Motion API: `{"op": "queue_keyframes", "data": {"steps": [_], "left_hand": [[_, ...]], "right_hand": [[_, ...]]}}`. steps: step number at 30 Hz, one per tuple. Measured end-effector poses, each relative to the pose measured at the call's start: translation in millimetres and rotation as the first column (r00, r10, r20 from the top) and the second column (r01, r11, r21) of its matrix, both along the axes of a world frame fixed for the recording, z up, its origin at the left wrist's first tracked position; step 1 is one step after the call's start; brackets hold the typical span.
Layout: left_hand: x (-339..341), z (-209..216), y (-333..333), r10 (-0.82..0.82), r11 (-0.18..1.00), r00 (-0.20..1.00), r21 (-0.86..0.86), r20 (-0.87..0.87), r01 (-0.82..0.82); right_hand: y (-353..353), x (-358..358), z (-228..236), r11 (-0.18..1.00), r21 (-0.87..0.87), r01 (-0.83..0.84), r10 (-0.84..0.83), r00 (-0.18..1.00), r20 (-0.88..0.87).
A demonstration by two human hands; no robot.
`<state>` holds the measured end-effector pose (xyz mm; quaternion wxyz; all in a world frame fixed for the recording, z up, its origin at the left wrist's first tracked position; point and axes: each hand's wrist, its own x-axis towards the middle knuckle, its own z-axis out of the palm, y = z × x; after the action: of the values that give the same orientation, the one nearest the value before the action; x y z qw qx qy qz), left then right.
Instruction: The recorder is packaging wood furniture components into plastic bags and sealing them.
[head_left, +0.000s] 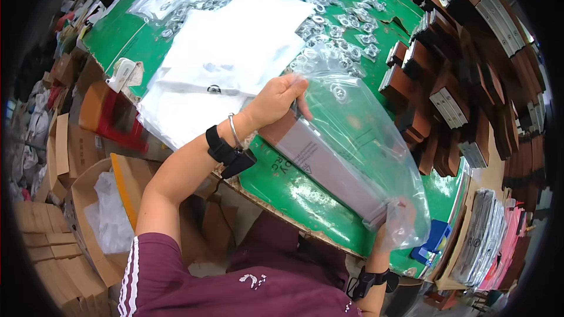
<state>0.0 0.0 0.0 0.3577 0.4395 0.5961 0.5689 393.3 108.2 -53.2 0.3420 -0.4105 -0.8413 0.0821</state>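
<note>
A long brown box-like piece (pixel 332 173) lies slantwise over the green table's front edge, largely inside a clear plastic bag (pixel 364 120). Loose film from the bag billows up on the far side of the piece. My left hand (pixel 275 101) is closed on the bag near its upper left end, thumb and fingers pinching the film. At the lower right end, my right hand (pixel 402 214) shows blurrily through the plastic, by the piece's end. The film hides how its fingers lie. Flat white bags (pixel 235 41) are stacked just beyond my left hand.
Many small bagged rings (pixel 335 29) cover the far part of the green table (pixel 282 182). Brown pieces with metal-coloured ends (pixel 449 103) are piled at the right. A blue tape dispenser (pixel 432 240) sits near the right corner. An open carton (pixel 88 217) stands at the left.
</note>
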Motion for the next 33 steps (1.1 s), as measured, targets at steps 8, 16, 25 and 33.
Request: {"op": "queue_keyframes", "data": {"steps": [8,16,25,33], "left_hand": [[4.4,-3.9,-13.5,0.167,0.965,0.981,0.222,-0.098,-0.142],[-11.1,-2.9,8.8,0.076,0.982,0.992,0.179,-0.1,-0.057],[-16.8,-12.3,21.3,0.011,0.904,1.0,0.427,0.018,-0.017],[-47.7,-27.6,9.1,-0.299,0.868,0.916,0.475,0.267,0.145]], "right_hand": [[13.3,-22.6,5.6,0.979,-0.201,-0.041,-0.037,0.929,-0.369],[31.3,-34.7,12.0,0.923,-0.284,-0.26,0.094,0.867,-0.489],[38.2,-55.2,22.4,0.872,-0.347,-0.345,0.038,0.755,-0.654],[47.2,-63.5,21.9,0.822,-0.542,-0.173,-0.151,0.852,-0.501]]}}
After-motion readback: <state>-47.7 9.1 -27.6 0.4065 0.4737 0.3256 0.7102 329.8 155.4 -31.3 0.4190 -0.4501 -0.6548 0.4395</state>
